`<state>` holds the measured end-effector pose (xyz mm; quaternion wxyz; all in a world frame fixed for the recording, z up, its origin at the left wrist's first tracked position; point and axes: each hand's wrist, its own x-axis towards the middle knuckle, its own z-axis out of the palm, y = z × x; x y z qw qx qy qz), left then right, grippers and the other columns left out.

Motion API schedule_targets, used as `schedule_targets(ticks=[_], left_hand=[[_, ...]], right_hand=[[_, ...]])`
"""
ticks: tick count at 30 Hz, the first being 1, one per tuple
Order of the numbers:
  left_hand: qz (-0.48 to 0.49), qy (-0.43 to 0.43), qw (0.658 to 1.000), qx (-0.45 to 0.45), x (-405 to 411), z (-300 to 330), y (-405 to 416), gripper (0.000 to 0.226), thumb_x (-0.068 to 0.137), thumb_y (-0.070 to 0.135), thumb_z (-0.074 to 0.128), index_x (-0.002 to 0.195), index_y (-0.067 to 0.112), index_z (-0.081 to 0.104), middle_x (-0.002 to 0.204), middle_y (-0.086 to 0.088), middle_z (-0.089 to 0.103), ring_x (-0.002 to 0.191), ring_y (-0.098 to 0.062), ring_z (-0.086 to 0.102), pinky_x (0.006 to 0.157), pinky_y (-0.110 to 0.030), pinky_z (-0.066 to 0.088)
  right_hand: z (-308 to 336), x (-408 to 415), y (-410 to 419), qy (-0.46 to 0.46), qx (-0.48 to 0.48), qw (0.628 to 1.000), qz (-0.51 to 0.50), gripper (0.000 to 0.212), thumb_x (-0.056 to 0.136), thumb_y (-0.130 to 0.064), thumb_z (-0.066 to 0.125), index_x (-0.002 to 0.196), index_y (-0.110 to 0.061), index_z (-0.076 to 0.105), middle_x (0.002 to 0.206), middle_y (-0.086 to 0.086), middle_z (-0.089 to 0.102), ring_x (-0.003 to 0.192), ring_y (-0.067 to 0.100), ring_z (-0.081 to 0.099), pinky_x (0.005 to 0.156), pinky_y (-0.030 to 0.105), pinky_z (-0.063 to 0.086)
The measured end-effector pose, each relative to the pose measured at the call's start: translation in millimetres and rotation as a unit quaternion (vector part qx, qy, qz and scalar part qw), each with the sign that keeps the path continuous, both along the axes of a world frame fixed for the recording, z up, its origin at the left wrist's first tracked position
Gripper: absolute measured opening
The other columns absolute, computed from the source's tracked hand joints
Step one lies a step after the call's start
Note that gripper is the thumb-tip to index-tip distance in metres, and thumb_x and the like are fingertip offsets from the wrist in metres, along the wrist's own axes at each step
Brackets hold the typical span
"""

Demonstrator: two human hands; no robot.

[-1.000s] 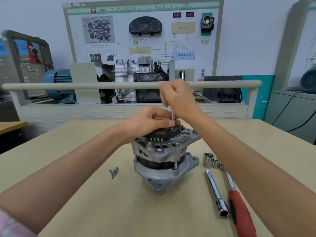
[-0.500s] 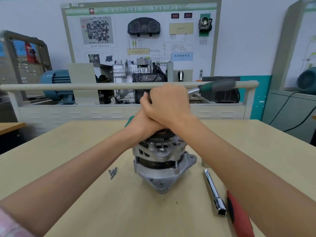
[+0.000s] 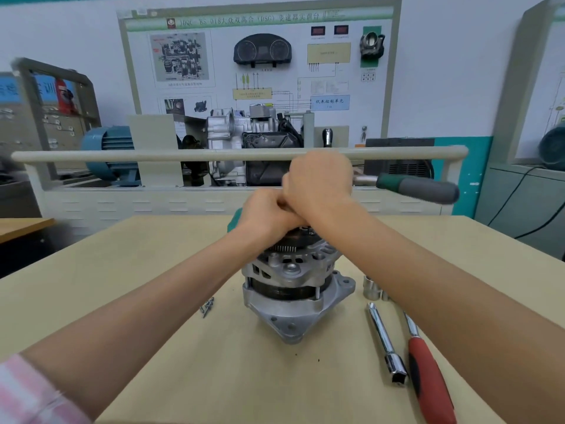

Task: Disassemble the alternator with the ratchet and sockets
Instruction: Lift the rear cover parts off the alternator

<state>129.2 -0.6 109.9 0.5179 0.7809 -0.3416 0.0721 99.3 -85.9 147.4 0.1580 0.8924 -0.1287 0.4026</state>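
The alternator point(image 3: 293, 289) stands upright on its mounting end in the middle of the desk point(image 3: 153, 362), its finned rear cover facing up so the top fasteners can be reached from above. Both hands meet over that cover: the right hand point(image 3: 319, 182) is clenched around the head of a ratchet point(image 3: 412, 186) whose green and grey handle juts out to the right, and the left hand point(image 3: 269, 214) is curled just beneath it, apparently steadying the tool on its fastener, though what it grips is hidden. A few removed screws point(image 3: 207, 306) lie to the left of the housing, kept clear of it. To the right wait loose sockets point(image 3: 371, 287), an extension bar point(image 3: 386, 344) and a red-handled tool point(image 3: 428, 371), all within easy reach.
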Motion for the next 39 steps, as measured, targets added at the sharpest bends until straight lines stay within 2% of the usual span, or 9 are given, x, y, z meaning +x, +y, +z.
schedule_targets(ticks=[4, 9, 13, 16, 21, 24, 28, 33, 39], left_hand=[[-0.027, 0.022, 0.999, 0.029, -6, 1, -6, 0.010, 0.077, 0.007, 0.072, 0.077, 0.016, 0.068, 0.075, 0.003, 0.069, 0.076, -0.012, 0.063, 0.076, -0.026, 0.050], [-0.135, 0.084, 0.985, 0.073, 0, 8, 5, 0.013, 0.087, 0.013, 0.066, 0.098, 0.009, 0.072, 0.087, 0.004, 0.075, 0.079, -0.004, 0.068, 0.076, -0.014, 0.053], [-0.183, 0.118, 0.974, 0.063, 6, 11, 12, 0.013, 0.088, 0.005, 0.062, 0.097, 0.009, 0.072, 0.097, 0.003, 0.074, 0.078, 0.000, 0.067, 0.071, -0.010, 0.050], [-0.185, 0.121, 0.974, 0.036, 5, 10, 13, 0.010, 0.083, 0.003, 0.067, 0.084, 0.011, 0.073, 0.088, 0.002, 0.075, 0.077, -0.003, 0.068, 0.074, -0.013, 0.053], [-0.014, 0.032, 0.999, 0.003, 1, 2, -2, 0.020, 0.070, 0.008, 0.078, 0.060, 0.022, 0.069, 0.057, 0.010, 0.067, 0.068, -0.014, 0.063, 0.080, -0.035, 0.054], [-0.025, 0.014, 1.000, 0.012, -2, 1, -5, 0.014, 0.072, 0.014, 0.078, 0.070, 0.018, 0.064, 0.062, 0.008, 0.063, 0.062, -0.006, 0.056, 0.070, -0.025, 0.049], [-0.113, 0.074, 0.989, 0.057, 2, 6, 4, 0.010, 0.082, 0.012, 0.071, 0.092, 0.013, 0.071, 0.080, 0.002, 0.072, 0.070, -0.002, 0.064, 0.077, -0.018, 0.052], [-0.099, 0.109, 0.989, 0.020, 2, 5, 4, 0.010, 0.076, 0.009, 0.077, 0.083, 0.015, 0.072, 0.072, 0.005, 0.072, 0.063, 0.000, 0.064, 0.073, -0.018, 0.054], [0.000, 0.051, 0.998, 0.034, -1, 5, -11, 0.033, 0.065, 0.024, 0.085, 0.064, 0.019, 0.052, 0.057, 0.008, 0.052, 0.052, -0.006, 0.047, 0.054, -0.019, 0.040]], right_hand=[[5, -4, -6, 0.040, 0.005, 0.999, -0.037, 0.016, 0.090, -0.004, 0.047, 0.077, -0.012, 0.042, 0.059, 0.003, 0.029, 0.048, 0.017, 0.030, 0.041, 0.025, 0.019], [10, -2, -21, 0.067, -0.016, 0.985, 0.159, 0.024, 0.097, -0.028, 0.042, 0.083, -0.012, 0.054, 0.072, 0.001, 0.044, 0.073, 0.024, 0.049, 0.059, 0.031, 0.034], [10, -2, -26, 0.062, 0.072, 0.947, 0.306, 0.031, 0.095, -0.029, 0.049, 0.086, -0.006, 0.067, 0.058, -0.009, 0.044, 0.063, 0.015, 0.046, 0.061, 0.031, 0.033], [9, 0, -18, 0.075, 0.021, 0.970, 0.232, 0.031, 0.097, -0.028, 0.044, 0.088, -0.006, 0.064, 0.067, 0.001, 0.051, 0.067, 0.019, 0.047, 0.060, 0.031, 0.037], [13, 3, 1, 0.105, 0.017, 0.990, -0.090, 0.011, 0.087, -0.003, 0.047, 0.089, -0.011, 0.054, 0.066, 0.003, 0.039, 0.050, 0.019, 0.034, 0.040, 0.024, 0.024], [16, 4, -7, 0.115, 0.005, 0.992, -0.054, 0.009, 0.088, -0.002, 0.047, 0.085, -0.011, 0.048, 0.069, 0.004, 0.033, 0.067, 0.021, 0.042, 0.046, 0.026, 0.035], [12, 2, -17, 0.071, -0.024, 0.997, 0.016, 0.017, 0.092, -0.013, 0.045, 0.075, -0.014, 0.040, 0.060, 0.002, 0.027, 0.054, 0.020, 0.035, 0.043, 0.026, 0.022], [9, 5, -21, 0.052, -0.025, 0.993, 0.099, 0.027, 0.096, -0.029, 0.040, 0.074, -0.015, 0.043, 0.057, -0.001, 0.026, 0.063, 0.024, 0.041, 0.052, 0.030, 0.029], [14, 0, -14, 0.092, -0.046, 0.993, 0.049, 0.038, 0.091, -0.013, 0.044, 0.058, -0.014, 0.025, 0.060, 0.001, 0.028, 0.048, 0.017, 0.029, 0.043, 0.026, 0.020]])
